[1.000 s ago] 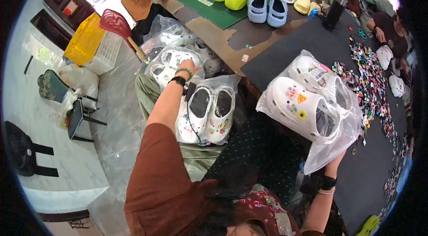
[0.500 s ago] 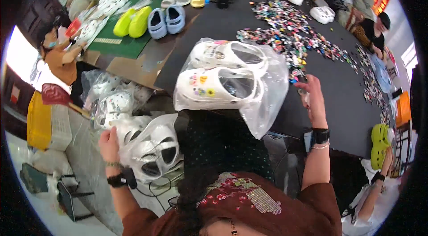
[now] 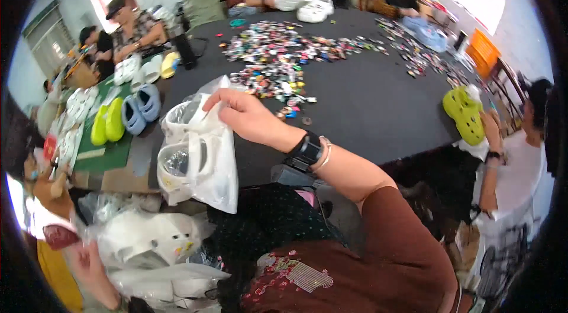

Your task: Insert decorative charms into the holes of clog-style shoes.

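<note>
A pair of white clogs (image 3: 179, 159) in a clear plastic bag (image 3: 222, 180) lies at the near edge of the dark table. My right hand (image 3: 245, 116) reaches across to it, with thumb and fingers closed on the bag's upper right part. My left hand (image 3: 90, 263) is low at the left, blurred, its fingers hard to make out. It is beside more bagged white clogs (image 3: 142, 236) below the table edge. A dark red paddle-shaped thing (image 3: 60, 236) on a stick is close to that hand.
Small colourful charms (image 3: 266, 47) spread over the dark tabletop (image 3: 355, 106). Lime clogs (image 3: 107, 120) and blue clogs (image 3: 142, 109) stand at the left. People sit around the table; at the right, a person's hand (image 3: 490, 126) holds a lime clog (image 3: 463, 115). An orange crate (image 3: 482, 52) stands beyond.
The view has turned to the right. My right hand has moved from beside the bagged clogs onto the bag. Now my left hand is lower, by the bagged clogs below the table.
</note>
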